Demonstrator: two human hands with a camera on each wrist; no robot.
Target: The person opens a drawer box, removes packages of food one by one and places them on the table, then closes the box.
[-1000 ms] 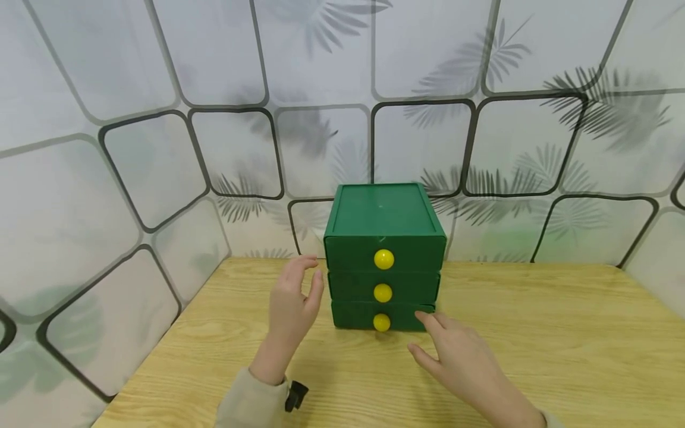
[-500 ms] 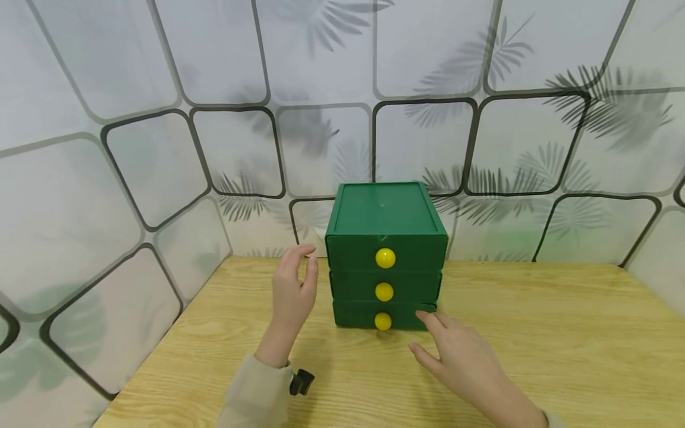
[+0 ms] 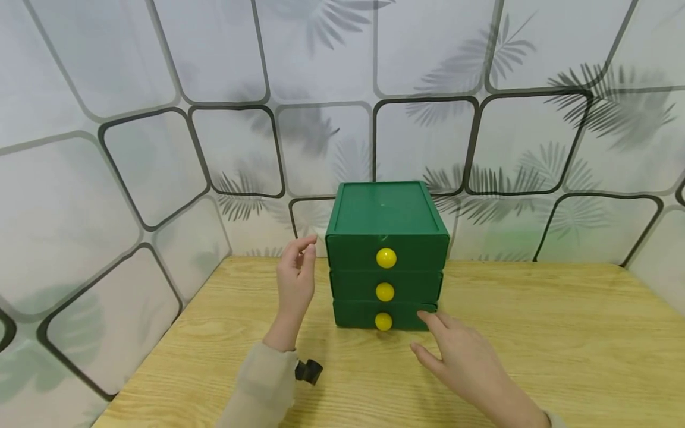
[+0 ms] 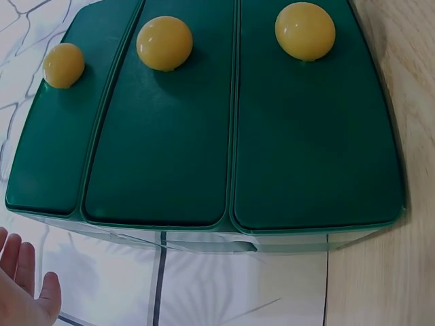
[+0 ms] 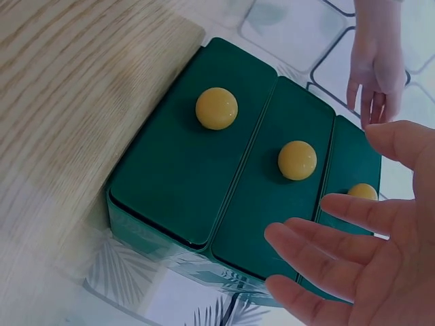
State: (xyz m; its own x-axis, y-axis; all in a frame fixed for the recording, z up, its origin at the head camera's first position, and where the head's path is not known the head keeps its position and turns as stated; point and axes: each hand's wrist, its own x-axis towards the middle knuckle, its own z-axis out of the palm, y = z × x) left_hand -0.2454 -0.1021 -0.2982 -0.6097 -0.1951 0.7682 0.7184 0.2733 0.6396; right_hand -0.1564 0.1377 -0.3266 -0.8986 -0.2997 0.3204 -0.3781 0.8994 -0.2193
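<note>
A green drawer box (image 3: 383,208) with three stacked drawers stands on the wooden table. Each drawer front carries one round yellow knob, such as the top knob (image 3: 386,258). All three drawers are pushed in. My left hand (image 3: 296,279) is raised at the left of the box, fingers loosely bent, holding nothing. My right hand (image 3: 462,353) is in front of the box's lower right corner, its fingertips overlapping the bottom drawer (image 3: 355,314) in the head view. In the right wrist view, that hand's fingers (image 5: 326,261) are spread in front of the drawer fronts with nothing in them.
The wood-grain table (image 3: 214,356) reaches to a patterned wall covering (image 3: 235,148) behind the box and on the left. A black wrist-camera mount (image 3: 309,371) sticks out from the left sleeve (image 3: 264,380).
My left hand has moved slightly up and turned, staying at the left of the box. My right hand has hardly moved. The box stays in place with its drawers in.
</note>
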